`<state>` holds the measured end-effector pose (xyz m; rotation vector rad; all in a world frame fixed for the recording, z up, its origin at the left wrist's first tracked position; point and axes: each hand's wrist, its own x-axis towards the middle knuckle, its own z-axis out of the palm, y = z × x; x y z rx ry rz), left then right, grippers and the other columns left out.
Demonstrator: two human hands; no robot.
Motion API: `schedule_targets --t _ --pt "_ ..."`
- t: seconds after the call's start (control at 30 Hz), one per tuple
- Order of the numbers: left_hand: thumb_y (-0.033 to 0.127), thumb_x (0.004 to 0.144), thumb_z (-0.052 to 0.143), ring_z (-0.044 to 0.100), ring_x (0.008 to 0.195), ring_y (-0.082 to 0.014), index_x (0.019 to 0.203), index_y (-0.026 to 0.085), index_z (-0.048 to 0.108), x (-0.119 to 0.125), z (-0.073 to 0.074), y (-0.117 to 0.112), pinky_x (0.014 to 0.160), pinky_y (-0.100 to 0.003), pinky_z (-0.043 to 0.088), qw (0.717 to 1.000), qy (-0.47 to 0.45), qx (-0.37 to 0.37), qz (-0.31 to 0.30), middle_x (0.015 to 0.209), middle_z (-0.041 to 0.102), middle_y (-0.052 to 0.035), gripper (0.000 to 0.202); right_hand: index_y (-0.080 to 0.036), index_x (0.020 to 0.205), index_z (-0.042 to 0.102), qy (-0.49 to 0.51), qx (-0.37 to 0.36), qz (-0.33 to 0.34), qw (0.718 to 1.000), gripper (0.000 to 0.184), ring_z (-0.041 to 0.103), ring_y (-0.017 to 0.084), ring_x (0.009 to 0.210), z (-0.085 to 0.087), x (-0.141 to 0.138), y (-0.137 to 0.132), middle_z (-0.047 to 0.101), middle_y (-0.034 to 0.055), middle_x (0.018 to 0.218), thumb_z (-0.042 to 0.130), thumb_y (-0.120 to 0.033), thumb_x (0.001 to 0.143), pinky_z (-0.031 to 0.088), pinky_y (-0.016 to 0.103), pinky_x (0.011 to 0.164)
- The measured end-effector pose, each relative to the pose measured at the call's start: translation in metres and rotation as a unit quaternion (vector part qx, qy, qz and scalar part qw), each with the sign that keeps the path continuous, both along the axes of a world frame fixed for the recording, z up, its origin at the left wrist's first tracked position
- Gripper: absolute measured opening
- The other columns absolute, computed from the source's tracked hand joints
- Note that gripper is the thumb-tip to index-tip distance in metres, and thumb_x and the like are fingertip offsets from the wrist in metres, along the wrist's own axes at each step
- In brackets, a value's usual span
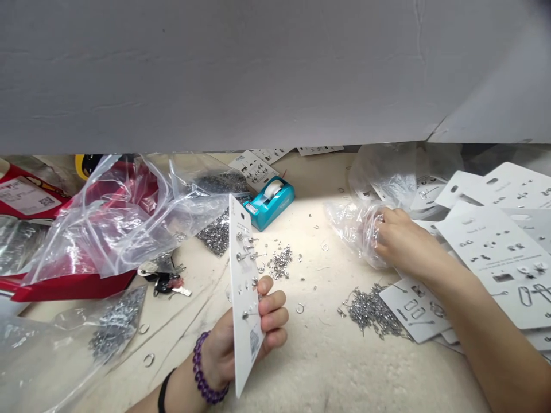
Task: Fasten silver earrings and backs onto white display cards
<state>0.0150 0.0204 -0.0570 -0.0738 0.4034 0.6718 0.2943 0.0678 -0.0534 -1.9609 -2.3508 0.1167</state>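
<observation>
The white display card [245,287] is gripped upright in the left hand [221,350], its lower part pinched against the palm, with the fingers [273,315] curled around its right edge. Small silver pins are fixed along the card. A purple beaded bracelet [202,367] and a black wristband [162,393] are worn on that wrist.

The right hand [404,244] is partly closed, with a crumpled clear plastic bag [350,229] gathered under its fingers. Printed white cards [499,258] are stacked just beside that hand and are spread out to the right. One card [413,310] lies beneath a heap of small silver pins [372,312].

Between the hands, a smaller heap of metal pieces [279,263] is lying on the cream work surface [327,367], and loose rings are scattered around it. A teal tape dispenser [275,203] stands farther off. To the left, clear zip bags [116,229] are piled over a red tray [73,289], and a bunch of keys [167,284] lies beside them. A bag of silver parts [116,332] lies at near left. The far part of the view is blocked by a grey panel [275,74].
</observation>
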Motion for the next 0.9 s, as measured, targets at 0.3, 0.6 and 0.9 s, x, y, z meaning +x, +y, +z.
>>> schedule_targets --t 0.3,0.6,0.9 --pt "0.011 0.068 0.065 0.051 0.049 -0.0061 0.067 0.018 0.058 0.002 0.001 0.002 0.048 -0.016 0.039 0.999 -0.011 -0.045 0.015 0.055 0.05 0.0051 0.01 -0.017 0.069 0.051 -0.089 -0.017 -0.002 0.996 0.022 0.05 0.024 0.081 0.007 -0.013 -0.001 0.056 0.0096 0.085 0.034 -0.016 0.084 0.042 0.034 0.059" --pt "0.01 0.069 0.064 0.053 0.051 -0.0063 0.07 0.018 0.06 0.002 -0.001 0.0 0.05 -0.017 0.044 0.999 -0.032 -0.04 0.016 0.058 0.052 0.0044 0.009 -0.019 0.074 0.052 0.1 0.039 -0.138 0.985 0.02 0.053 0.019 0.07 0.021 -0.014 -0.003 0.058 0.0067 0.08 0.037 -0.025 0.086 0.038 0.031 0.053" --pt "0.012 0.069 0.065 0.052 0.051 -0.0057 0.07 0.018 0.059 0.006 -0.003 -0.003 0.05 -0.017 0.043 0.999 -0.026 -0.028 -0.005 0.057 0.048 0.0053 0.009 -0.021 0.082 0.051 0.481 -0.042 0.029 0.875 0.012 0.052 0.013 0.074 0.031 -0.086 -0.047 0.054 0.0018 0.079 0.042 -0.022 0.089 0.045 0.026 0.064"
